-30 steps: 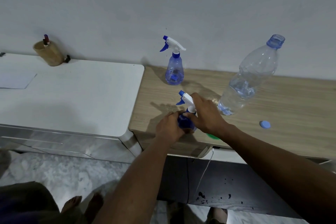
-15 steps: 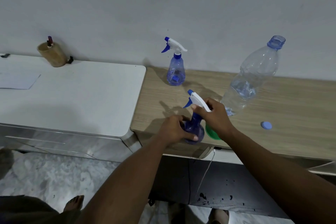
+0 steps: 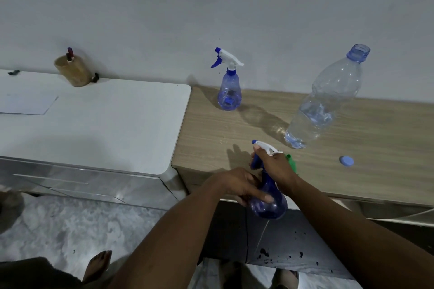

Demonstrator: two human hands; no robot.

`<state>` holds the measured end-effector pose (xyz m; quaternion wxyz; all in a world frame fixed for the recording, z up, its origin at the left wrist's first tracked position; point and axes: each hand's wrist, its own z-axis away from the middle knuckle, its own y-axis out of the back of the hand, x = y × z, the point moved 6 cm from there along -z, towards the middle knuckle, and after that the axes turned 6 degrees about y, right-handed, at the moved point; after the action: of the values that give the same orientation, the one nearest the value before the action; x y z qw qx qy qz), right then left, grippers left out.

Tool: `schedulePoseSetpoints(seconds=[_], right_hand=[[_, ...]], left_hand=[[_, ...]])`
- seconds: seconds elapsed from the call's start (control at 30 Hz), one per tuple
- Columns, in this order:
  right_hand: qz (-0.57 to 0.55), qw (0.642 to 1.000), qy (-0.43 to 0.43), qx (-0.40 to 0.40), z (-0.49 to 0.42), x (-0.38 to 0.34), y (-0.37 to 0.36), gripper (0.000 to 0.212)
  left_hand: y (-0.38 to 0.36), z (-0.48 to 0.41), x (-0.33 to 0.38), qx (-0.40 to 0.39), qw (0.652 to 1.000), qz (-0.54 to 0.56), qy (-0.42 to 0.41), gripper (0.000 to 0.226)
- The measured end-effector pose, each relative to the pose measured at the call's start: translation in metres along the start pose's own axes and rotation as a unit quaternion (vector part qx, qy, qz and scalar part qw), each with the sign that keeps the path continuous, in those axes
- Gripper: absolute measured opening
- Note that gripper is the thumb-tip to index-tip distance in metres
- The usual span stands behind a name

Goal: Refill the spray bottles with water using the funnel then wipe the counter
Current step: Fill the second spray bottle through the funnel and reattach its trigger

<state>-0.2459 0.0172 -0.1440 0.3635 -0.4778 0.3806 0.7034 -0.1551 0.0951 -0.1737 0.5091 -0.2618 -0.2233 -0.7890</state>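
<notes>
**Head view: one wide-angle camera worn on the person's head, aimed forward and down at the wooden desk point(image 3: 380, 138).**

The lens stands above the desk on its near side. It faces the wall point(image 3: 211, 7) behind the desk, which fills the upper third of the frame. The downward tilt is steep: the floor point(image 3: 70, 230) and a bare foot point(image 3: 97, 265) below the desk's near edge show at the bottom. Range is short: both forearms enter from the bottom, and the left hand point(image 3: 237, 185) and right hand point(image 3: 277, 166) hold a spray bottle point(image 3: 270, 206) at the desk's near edge, mid-frame. The water bottle point(image 3: 328, 96) on the desk reads as leaning right, toward the frame edge.
</notes>
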Motion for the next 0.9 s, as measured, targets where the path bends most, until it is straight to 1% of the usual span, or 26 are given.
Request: schedulePoseSetpoints(seconds=[0.03, 0.1, 0.17, 0.3, 0.43, 0.53, 0.57, 0.67, 0.7, 0.77, 0.83, 0.9], right_hand=[[0.013, 1.0, 0.002, 0.004, 0.0, 0.001, 0.0, 0.038], [0.035, 0.999, 0.006, 0.007, 0.0, 0.004, -0.001, 0.033], [0.036, 0.999, 0.013, 0.006, -0.002, 0.003, -0.002, 0.032], [0.036, 0.999, 0.015, -0.005, -0.003, -0.001, -0.002, 0.03], [0.023, 0.999, -0.001, 0.028, -0.007, 0.005, 0.0, 0.036], [0.032, 0.999, -0.003, 0.022, -0.009, 0.008, -0.001, 0.04], [0.032, 0.999, -0.003, 0.018, -0.009, 0.009, -0.002, 0.039], [0.034, 0.999, -0.006, 0.016, -0.008, 0.01, -0.004, 0.023], [0.034, 0.999, -0.01, 0.016, -0.008, 0.01, -0.004, 0.021], [0.029, 1.0, -0.01, 0.0, -0.01, 0.007, -0.005, 0.021], [0.024, 0.999, -0.012, -0.034, -0.013, -0.001, -0.005, 0.029], [-0.01, 0.998, -0.023, -0.061, -0.016, -0.012, -0.004, 0.036]], left_hand=[[-0.003, -0.001, -0.002, -0.008, 1.0, 0.011, 0.007, 0.032], [-0.008, -0.002, -0.003, -0.015, 0.999, 0.026, 0.014, 0.027], [-0.009, -0.002, -0.004, -0.014, 0.999, 0.04, 0.016, 0.025], [-0.004, -0.002, -0.005, -0.013, 0.998, 0.059, 0.023, 0.029], [-0.005, -0.002, -0.004, -0.022, 0.997, 0.071, 0.026, 0.023], [-0.003, 0.0, -0.005, -0.02, 0.997, 0.075, 0.028, 0.022], [-0.003, 0.001, -0.006, -0.023, 0.996, 0.078, 0.032, 0.025], [-0.007, -0.002, -0.009, -0.033, 0.995, 0.085, 0.041, 0.046], [-0.007, -0.002, -0.009, -0.034, 0.995, 0.087, 0.041, 0.049], [-0.006, -0.002, -0.006, -0.037, 0.995, 0.084, 0.035, 0.045], [0.001, 0.001, -0.002, -0.032, 0.996, 0.077, 0.027, 0.035], [0.013, 0.002, 0.001, -0.007, 0.998, 0.06, 0.012, 0.035]])
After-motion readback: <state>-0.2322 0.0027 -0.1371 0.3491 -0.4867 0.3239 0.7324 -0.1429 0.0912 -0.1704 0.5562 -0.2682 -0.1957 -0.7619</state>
